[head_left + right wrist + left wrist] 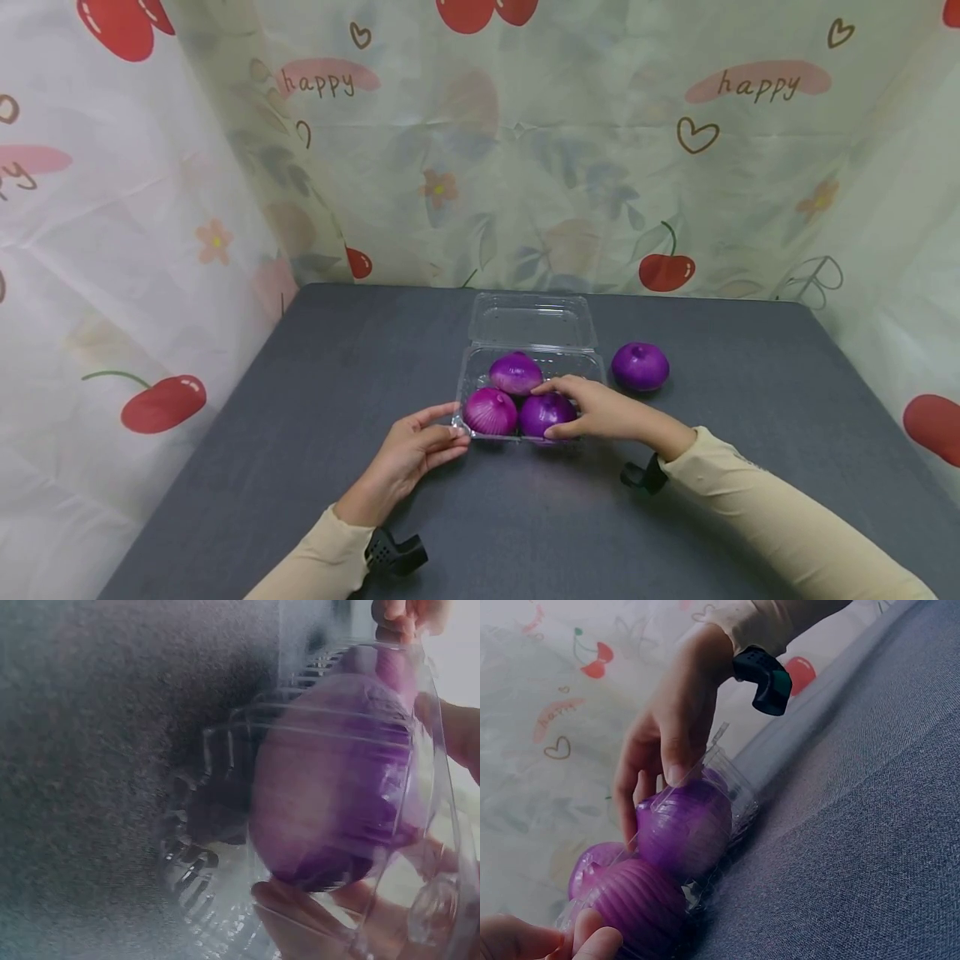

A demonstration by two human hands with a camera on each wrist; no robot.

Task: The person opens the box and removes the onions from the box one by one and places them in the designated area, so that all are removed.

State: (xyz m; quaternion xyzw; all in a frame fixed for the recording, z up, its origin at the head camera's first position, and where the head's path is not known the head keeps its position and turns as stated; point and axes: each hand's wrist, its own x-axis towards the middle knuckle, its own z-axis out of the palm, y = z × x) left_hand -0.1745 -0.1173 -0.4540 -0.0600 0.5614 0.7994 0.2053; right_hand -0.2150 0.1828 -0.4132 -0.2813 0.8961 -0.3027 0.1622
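A clear plastic clamshell container (566, 364) lies on the table with its lid (534, 323) folded back. Three purple onions are inside: one at the back (516, 372), a striped one at the front left (490, 412) and one at the front right (545, 415). My left hand (408, 454) pinches the container's front left corner between thumb and fingers. With thumb and fingers spread round its sides, my right hand (611, 414) grips the front right onion, which shows behind the clear wall in the right wrist view. Part of that onion is hidden by the hand.
Another purple onion (640, 367) sits on the dark grey table (360, 350), just right of the container and behind my right wrist. A patterned curtain (517, 167) hangs along the back and both sides. Black wrist cameras (396, 553) sit under both forearms.
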